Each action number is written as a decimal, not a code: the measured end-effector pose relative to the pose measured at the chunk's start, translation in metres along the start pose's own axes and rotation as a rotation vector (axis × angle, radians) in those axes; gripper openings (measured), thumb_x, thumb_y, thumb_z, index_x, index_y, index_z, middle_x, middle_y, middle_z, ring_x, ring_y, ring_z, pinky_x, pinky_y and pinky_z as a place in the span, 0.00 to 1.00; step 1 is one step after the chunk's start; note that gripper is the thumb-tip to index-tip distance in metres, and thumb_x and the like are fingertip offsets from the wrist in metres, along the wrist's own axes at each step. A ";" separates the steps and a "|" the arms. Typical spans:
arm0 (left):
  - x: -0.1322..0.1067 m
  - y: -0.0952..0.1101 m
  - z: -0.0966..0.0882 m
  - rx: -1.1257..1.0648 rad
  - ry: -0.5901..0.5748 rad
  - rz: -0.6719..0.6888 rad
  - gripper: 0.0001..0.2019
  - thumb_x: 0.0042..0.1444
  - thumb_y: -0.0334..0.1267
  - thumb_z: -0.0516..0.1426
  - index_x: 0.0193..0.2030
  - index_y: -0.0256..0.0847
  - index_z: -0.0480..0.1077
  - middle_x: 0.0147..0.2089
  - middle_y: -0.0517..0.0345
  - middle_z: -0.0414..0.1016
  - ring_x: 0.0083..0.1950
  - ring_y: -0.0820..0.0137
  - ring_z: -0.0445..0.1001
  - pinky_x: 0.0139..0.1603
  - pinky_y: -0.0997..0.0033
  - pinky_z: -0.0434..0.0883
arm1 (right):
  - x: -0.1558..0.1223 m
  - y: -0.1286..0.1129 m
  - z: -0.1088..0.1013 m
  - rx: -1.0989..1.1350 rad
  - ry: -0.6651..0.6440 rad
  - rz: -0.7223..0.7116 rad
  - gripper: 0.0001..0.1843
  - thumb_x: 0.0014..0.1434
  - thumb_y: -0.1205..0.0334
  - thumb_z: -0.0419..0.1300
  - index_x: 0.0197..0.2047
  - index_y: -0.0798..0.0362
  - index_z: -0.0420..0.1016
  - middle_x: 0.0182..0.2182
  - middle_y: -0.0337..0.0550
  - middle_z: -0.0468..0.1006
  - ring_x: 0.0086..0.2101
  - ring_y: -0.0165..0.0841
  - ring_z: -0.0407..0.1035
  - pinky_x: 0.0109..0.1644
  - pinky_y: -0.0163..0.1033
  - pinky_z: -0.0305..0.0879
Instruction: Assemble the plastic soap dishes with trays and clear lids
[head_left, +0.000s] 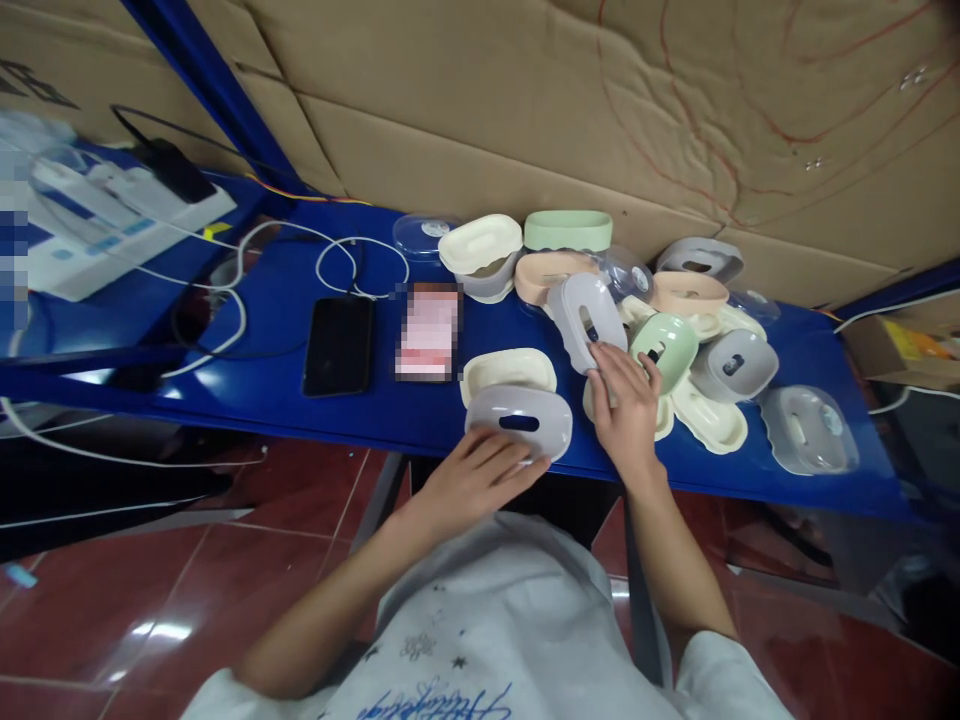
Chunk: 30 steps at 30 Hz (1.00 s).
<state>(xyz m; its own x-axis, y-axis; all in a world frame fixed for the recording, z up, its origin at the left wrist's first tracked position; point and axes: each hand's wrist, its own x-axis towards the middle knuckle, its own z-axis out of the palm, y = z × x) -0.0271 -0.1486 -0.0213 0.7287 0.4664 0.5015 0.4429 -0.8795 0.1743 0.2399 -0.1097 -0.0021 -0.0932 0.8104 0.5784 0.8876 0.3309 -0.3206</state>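
Blue table [412, 408]: left fingers [491, 455], right fingers [622, 368] on separate grey covers [553, 422]; can't tell if pinching.

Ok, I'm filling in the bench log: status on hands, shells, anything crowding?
Left hand on near gray shell; right hand on farther gray shell. Cream tray just behind near gray shell. Green shell crowds right hand.

Near the desk's [405, 410] front edge, the left hand [472, 475] covers a grey cover's near rim [517, 403]; the right hand [628, 405] hides part of another grey cover [574, 312]. The screen of the phone [429, 335] is blurred into blocks. Past the desk's right edge, a carton [892, 355] is cut off.
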 end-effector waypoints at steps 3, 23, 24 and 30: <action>0.007 0.002 -0.007 -0.033 0.036 0.037 0.18 0.73 0.25 0.58 0.65 0.43 0.73 0.57 0.52 0.84 0.57 0.61 0.82 0.63 0.54 0.76 | -0.011 -0.005 -0.016 0.181 0.051 0.063 0.19 0.76 0.61 0.57 0.66 0.45 0.79 0.59 0.48 0.84 0.60 0.45 0.78 0.68 0.59 0.71; -0.010 -0.007 0.022 -0.152 0.269 -0.367 0.38 0.66 0.39 0.69 0.78 0.49 0.58 0.77 0.37 0.57 0.78 0.48 0.64 0.71 0.45 0.77 | -0.081 -0.024 -0.023 0.343 -0.136 -0.026 0.33 0.71 0.60 0.67 0.76 0.43 0.67 0.57 0.52 0.78 0.59 0.46 0.74 0.67 0.60 0.74; -0.012 -0.009 0.021 -0.172 0.260 -0.376 0.41 0.66 0.39 0.69 0.80 0.50 0.55 0.78 0.38 0.55 0.80 0.48 0.62 0.71 0.45 0.76 | -0.078 -0.026 -0.019 0.316 -0.160 -0.038 0.35 0.71 0.58 0.68 0.77 0.43 0.65 0.56 0.52 0.77 0.59 0.46 0.74 0.69 0.61 0.72; -0.012 -0.025 0.004 -0.209 0.205 -0.385 0.45 0.68 0.41 0.67 0.83 0.55 0.47 0.81 0.40 0.54 0.81 0.48 0.61 0.75 0.40 0.72 | -0.061 -0.028 -0.017 0.265 -0.292 -0.166 0.29 0.74 0.65 0.62 0.74 0.39 0.69 0.64 0.48 0.75 0.69 0.47 0.66 0.80 0.72 0.49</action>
<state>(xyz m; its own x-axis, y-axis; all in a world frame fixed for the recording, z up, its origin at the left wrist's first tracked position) -0.0448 -0.1320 -0.0356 0.4049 0.7518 0.5204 0.5306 -0.6567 0.5359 0.2286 -0.1765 -0.0162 -0.3823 0.8261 0.4140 0.7070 0.5500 -0.4446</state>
